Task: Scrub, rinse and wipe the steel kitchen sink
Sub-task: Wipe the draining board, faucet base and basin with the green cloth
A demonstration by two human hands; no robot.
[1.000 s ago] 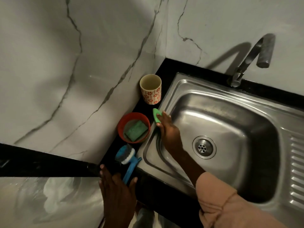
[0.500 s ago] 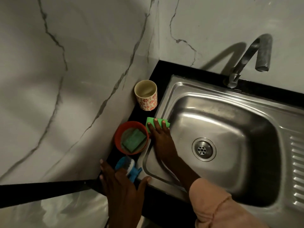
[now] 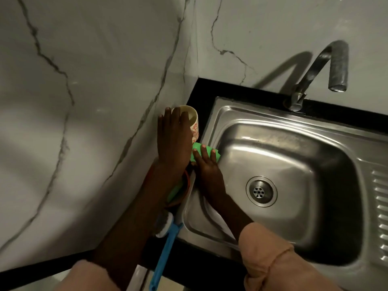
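Right hand (image 3: 206, 166) presses green sponge (image 3: 206, 151) flat-fingered on sink (image 3: 294, 164) rim, left of drain (image 3: 261, 191). Left hand (image 3: 173, 137) wraps cup (image 3: 192, 122) beyond rim. Sponge probably soft, wet, slippery; palm on top seems best. Cup looks tippy.

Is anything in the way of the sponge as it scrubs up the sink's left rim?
Yes. The patterned cup stands on the counter just beyond the green sponge, beside the sink rim. The left hand lies on the cup; the right hand presses the sponge.
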